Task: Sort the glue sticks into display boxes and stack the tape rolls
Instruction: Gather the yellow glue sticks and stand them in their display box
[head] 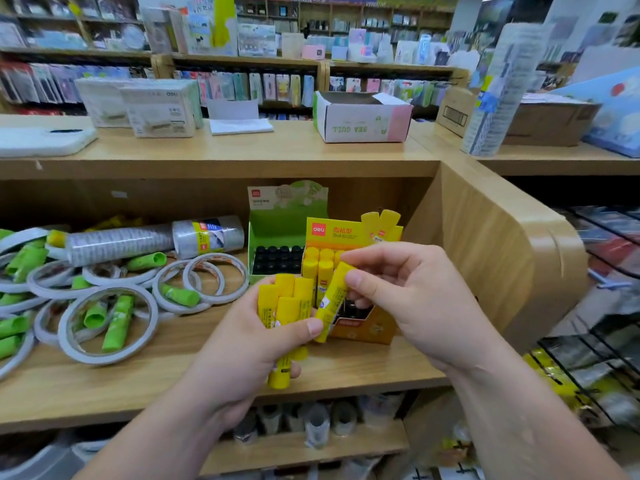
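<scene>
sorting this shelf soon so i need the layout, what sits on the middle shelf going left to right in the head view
loose tape rolls mixed with green glue sticks → green display box → yellow display box → curved wooden end panel

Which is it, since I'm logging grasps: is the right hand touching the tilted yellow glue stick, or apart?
Touching. The head view shows the right hand pinching the tilted yellow glue stick near its top, thumb on its side.

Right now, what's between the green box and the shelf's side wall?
Head view: the yellow box, holding glue sticks, stands between the green box and the wall.
</scene>
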`<move>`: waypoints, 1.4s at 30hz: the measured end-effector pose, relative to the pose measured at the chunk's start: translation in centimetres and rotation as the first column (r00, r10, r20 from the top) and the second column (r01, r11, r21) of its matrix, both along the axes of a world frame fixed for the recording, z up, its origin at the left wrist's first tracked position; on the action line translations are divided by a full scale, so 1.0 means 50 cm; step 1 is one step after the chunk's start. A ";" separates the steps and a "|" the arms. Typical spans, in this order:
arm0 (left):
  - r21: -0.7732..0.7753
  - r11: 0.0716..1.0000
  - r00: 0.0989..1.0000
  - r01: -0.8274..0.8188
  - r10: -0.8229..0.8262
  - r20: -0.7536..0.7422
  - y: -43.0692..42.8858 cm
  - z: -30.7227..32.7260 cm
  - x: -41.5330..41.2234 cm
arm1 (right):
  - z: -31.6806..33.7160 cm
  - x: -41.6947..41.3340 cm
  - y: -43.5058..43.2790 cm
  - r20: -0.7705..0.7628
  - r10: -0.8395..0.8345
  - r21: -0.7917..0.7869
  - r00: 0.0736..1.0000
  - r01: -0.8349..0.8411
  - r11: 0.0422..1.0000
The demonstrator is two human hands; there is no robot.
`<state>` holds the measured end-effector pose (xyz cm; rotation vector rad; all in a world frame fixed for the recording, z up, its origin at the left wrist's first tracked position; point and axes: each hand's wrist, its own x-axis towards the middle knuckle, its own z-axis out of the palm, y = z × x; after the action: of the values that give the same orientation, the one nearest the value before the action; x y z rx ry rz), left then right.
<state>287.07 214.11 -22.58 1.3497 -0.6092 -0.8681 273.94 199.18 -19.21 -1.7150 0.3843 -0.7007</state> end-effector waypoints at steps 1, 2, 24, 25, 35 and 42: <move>-0.003 1.000 1.000 -0.013 0.013 0.000 0.001 0.000 -0.001 | -0.001 -0.001 0.001 0.006 0.001 -0.001 1.000 -0.001 1.000; -0.001 1.000 0.999 -0.031 0.031 0.019 0.000 0.002 -0.004 | -0.002 0.000 0.001 0.011 -0.008 -0.008 1.000 0.008 1.000; 0.054 0.970 0.875 -0.238 0.190 0.446 -0.033 -0.076 0.072 | -0.019 0.067 -0.055 -0.212 -0.341 -0.703 0.916 0.099 0.704; 0.052 0.969 0.874 -0.241 0.193 0.446 -0.032 -0.077 0.073 | -0.019 0.067 -0.053 -0.206 -0.345 -0.717 0.916 0.099 0.690; 0.047 0.970 0.860 -0.239 0.189 0.475 -0.036 -0.081 0.071 | -0.013 0.069 -0.052 -0.225 -0.398 -0.795 0.889 0.070 0.603; -0.005 0.978 0.944 -0.208 0.202 0.263 -0.019 -0.072 0.071 | -0.006 0.073 -0.041 -0.282 -0.416 -0.854 0.865 -0.028 0.520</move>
<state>290.62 213.15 -26.19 1.5322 -0.6492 -0.5329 277.58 197.10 -19.51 -2.8531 0.6526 -0.6837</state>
